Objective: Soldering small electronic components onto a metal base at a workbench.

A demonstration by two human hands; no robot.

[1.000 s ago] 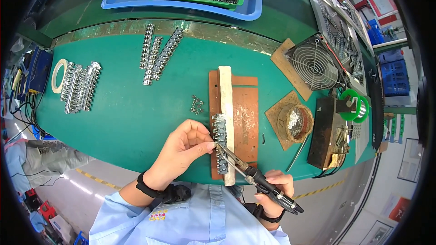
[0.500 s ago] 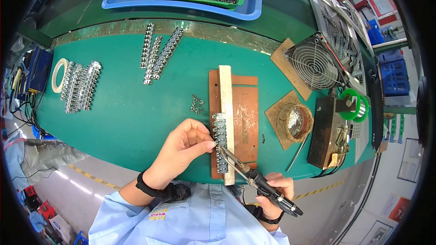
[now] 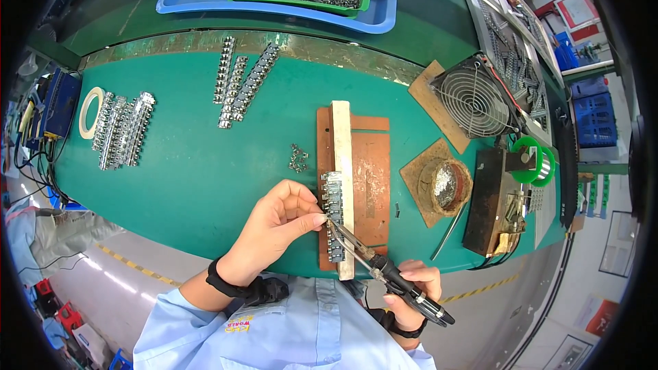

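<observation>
A narrow strip of small circuit boards with metal parts (image 3: 333, 195) lies against a pale bar (image 3: 341, 130) on a brown base board (image 3: 371, 185). Thumb and forefinger of my left hand (image 3: 277, 223) are pinched together at the strip's left edge; what sits between them is too small to make out. My right hand (image 3: 419, 291) grips a black-handled soldering iron (image 3: 397, 279), which slants up and left so its tip meets the strip beside my left fingertips. Just beyond the left hand is a little pile of loose metal parts (image 3: 298, 159).
More strips (image 3: 247, 85) lie at the back, others (image 3: 123, 130) at left beside a tape roll (image 3: 90, 113). To the right stand a fan (image 3: 474, 96), a round pot (image 3: 447, 186) and a solder spool (image 3: 534, 162). A blue tray (image 3: 205, 3) holds a green tray (image 3: 356, 9) of parts.
The soldering iron's tip has shifted slightly up and left, closer to my left fingertips. Both hands stay almost where they were.
</observation>
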